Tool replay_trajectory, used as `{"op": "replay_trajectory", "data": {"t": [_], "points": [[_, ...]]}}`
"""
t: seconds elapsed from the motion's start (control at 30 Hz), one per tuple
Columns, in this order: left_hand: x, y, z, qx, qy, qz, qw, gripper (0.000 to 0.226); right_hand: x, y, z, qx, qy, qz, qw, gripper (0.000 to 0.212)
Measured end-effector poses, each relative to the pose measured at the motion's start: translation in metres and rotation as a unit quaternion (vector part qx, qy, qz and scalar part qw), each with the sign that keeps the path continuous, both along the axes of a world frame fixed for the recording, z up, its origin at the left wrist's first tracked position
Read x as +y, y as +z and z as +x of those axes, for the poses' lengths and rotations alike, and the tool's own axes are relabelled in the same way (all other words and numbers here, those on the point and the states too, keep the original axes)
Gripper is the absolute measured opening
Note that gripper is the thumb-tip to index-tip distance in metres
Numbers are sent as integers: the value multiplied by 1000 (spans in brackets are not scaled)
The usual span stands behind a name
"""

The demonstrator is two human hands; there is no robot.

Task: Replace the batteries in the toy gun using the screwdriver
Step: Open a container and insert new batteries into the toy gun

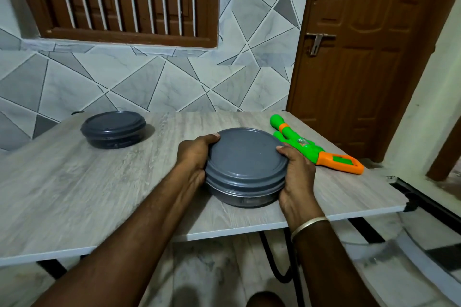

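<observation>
Both hands clasp the near grey container [245,157] on the table [74,194] in the head view: the left hand [197,154] curls round the lid's left rim, the right hand [296,172] round its right side. The lid probably comes off next; no screwdriver shows. Better to steady the base with 1 hand and lift the lid level. The toy gun [311,148] lies flat just beyond the right hand. A 2nd lidded container [113,129] sits well apart, far left.

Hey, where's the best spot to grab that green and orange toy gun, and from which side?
Take the toy gun by its orange handle end, coming from the near right with the right hand. It lies flat on the table, handle toward the right edge; the container blocks its left side.
</observation>
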State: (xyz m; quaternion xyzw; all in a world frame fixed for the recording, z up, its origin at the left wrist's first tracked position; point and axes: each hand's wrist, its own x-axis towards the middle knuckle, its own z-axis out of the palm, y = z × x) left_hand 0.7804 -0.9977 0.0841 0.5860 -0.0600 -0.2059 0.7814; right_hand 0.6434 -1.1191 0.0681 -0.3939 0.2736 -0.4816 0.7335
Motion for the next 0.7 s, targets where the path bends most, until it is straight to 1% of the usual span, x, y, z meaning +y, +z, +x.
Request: {"op": "replay_trajectory", "data": {"t": [0.03, 0.1, 0.13, 0.2, 0.23, 0.3, 0.4, 0.47, 0.6, 0.7], "points": [[0, 4, 4, -3, 1, -3, 1000, 28, 0, 6, 3, -2, 2, -7, 1000, 32], [-1, 16, 16, -13, -3, -11, 1000, 32, -2, 24, 13, -9, 2, -25, 1000, 14], [-1, 24, 22, -20, -10, -13, 1000, 33, -3, 35, 20, -10, 2, -37, 999, 12], [-1, 41, 34, -37, -23, -27, 999, 23, -8, 60, 36, -3, 9, -53, 999, 22], [-1, 51, 42, -48, -30, -38, 998, 16, -11, 72, 47, 2, 12, -56, 998, 23], [0, 68, 56, -70, -38, -66, 995, 14, -19, 95, 70, 10, 22, -58, 998, 18], [-2, 81, 92, -106, -5, -94, 990, 15, -27, 115, 115, 38, 42, -54, 997, 10], [-5, 82, 111, -118, 10, -96, 988, 18, -31, 118, 139, 58, 56, -54, 995, 8], [-15, 73, 157, -112, 44, -74, 990, 15, -43, 111, 190, 81, 92, -51, 991, 6], [-27, 58, 194, -93, 93, -45, 990, 14, -53, 96, 230, 107, 106, -47, 987, 12]]}}
